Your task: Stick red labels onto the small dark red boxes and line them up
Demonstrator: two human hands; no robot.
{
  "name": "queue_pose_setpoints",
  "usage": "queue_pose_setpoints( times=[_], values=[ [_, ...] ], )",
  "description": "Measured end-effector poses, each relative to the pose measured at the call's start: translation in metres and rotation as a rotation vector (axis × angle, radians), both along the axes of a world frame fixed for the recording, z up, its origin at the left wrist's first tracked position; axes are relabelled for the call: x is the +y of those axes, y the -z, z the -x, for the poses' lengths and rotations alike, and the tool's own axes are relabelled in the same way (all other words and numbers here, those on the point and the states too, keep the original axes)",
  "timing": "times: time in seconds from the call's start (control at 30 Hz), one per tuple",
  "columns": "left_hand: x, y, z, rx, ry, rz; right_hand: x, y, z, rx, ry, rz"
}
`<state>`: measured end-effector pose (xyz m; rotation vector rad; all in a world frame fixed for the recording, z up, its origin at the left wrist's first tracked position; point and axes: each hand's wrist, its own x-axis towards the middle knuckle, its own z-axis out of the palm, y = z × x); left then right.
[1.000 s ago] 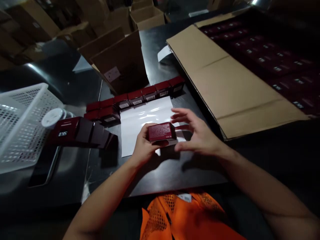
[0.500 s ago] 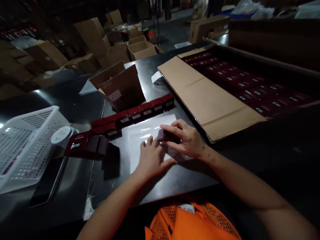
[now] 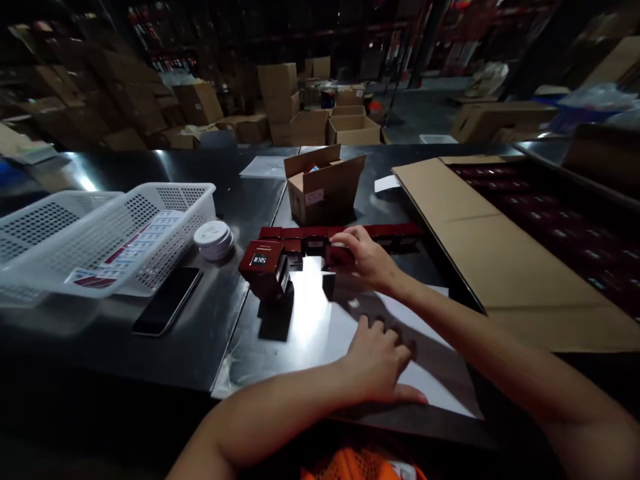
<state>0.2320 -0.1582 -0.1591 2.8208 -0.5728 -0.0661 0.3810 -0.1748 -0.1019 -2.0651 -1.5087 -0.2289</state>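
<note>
My right hand (image 3: 373, 261) grips a small dark red box (image 3: 341, 257) with thumb and fingers, at the front of a row of similar boxes (image 3: 395, 231). Part of that box lies hidden under the fingers, and I cannot tell whether it touches the row. Palm down, my left hand (image 3: 376, 360) lies on a white sheet of paper (image 3: 445, 370), fingers spread and holding nothing. Left of both hands stands a larger dark red box (image 3: 264, 263) with white lettering on top.
White perforated baskets (image 3: 175, 247), a round white-lidded jar (image 3: 213, 239) and a phone (image 3: 169, 301) occupy the left side. An open small carton (image 3: 325, 193) stands behind the row. At right, a large carton's flap (image 3: 475, 233) borders many dark red boxes (image 3: 550, 220).
The view has swung left and up. My right hand has carried the small box from above the paper to the row, while my left hand stays on the paper.
</note>
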Motion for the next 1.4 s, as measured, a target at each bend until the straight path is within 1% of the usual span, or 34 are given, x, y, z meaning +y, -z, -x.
queue_pose_setpoints(
  times=[0.1,0.17,0.2,0.33,0.5,0.6,0.67,0.73,0.77,0.8,0.83,0.87,0.9,0.93,1.0,1.03,1.07,1.13,1.2,1.23,1.3,1.33,1.37,1.4],
  values=[
    [0.001,0.002,0.001,-0.035,0.012,0.008,0.033,0.03,-0.006,0.078,0.024,-0.061],
    [0.001,0.004,0.001,-0.054,0.019,0.004,0.042,0.043,-0.008,0.08,0.041,-0.082],
    [0.001,0.006,0.001,-0.066,0.02,0.003,0.045,0.047,-0.009,0.072,0.05,-0.089],
    [0.001,0.007,0.0,-0.098,0.022,0.002,0.052,0.048,-0.012,0.019,0.097,-0.093],
    [0.003,0.005,-0.002,-0.065,0.018,-0.015,0.072,0.051,-0.011,-0.029,0.122,-0.069],
    [0.005,0.005,-0.004,-0.058,0.029,0.003,0.073,0.045,-0.008,-0.042,0.138,-0.073],
    [0.007,0.003,-0.005,-0.042,0.018,0.059,0.056,0.031,-0.011,-0.047,0.118,-0.116],
    [0.011,0.0,-0.007,-0.039,-0.047,0.119,0.02,0.012,-0.019,-0.035,0.087,-0.209],
    [0.015,-0.002,-0.009,-0.058,-0.097,0.14,-0.004,0.002,-0.022,-0.01,0.088,-0.258],
    [0.019,-0.004,-0.012,-0.1,-0.15,0.168,-0.032,-0.006,-0.023,0.033,0.109,-0.273],
    [0.025,-0.004,-0.016,-0.147,-0.192,0.194,-0.062,-0.011,-0.02,0.088,0.126,-0.254],
    [0.031,-0.004,-0.02,-0.184,-0.237,0.211,-0.093,-0.013,-0.014,0.142,0.147,-0.217],
    [0.038,-0.004,-0.024,-0.202,-0.275,0.221,-0.122,-0.009,-0.004,0.178,0.184,-0.152],
    [0.044,-0.002,-0.028,-0.205,-0.31,0.226,-0.148,-0.001,0.009,0.18,0.219,-0.051],
    [0.058,0.004,-0.034,-0.186,-0.356,0.211,-0.187,0.027,0.039,0.129,0.234,0.157],
    [0.064,0.007,-0.036,-0.157,-0.355,0.187,-0.199,0.044,0.053,0.096,0.191,0.289],
    [0.069,0.01,-0.037,-0.114,-0.335,0.15,-0.207,0.061,0.064,0.073,0.194,0.387],
    [0.074,0.012,-0.04,-0.002,-0.27,0.053,-0.211,0.086,0.079,0.047,0.215,0.484],
    [0.07,0.006,-0.041,0.068,-0.233,-0.031,-0.211,0.097,0.084,0.035,0.227,0.462],
    [0.064,-0.001,-0.038,0.071,-0.231,-0.058,-0.212,0.098,0.085,0.022,0.22,0.406],
    [0.05,-0.019,-0.026,0.044,-0.255,-0.09,-0.22,0.097,0.088,-0.011,0.226,0.213],
    [0.042,-0.029,-0.016,0.035,-0.276,-0.104,-0.226,0.097,0.089,-0.021,0.258,0.078],
    [0.037,-0.039,-0.002,0.034,-0.303,-0.113,-0.232,0.098,0.089,-0.003,0.328,-0.051],
    [0.034,-0.048,0.015,0.029,-0.342,-0.116,-0.239,0.101,0.088,0.047,0.408,-0.118]
  ],
)
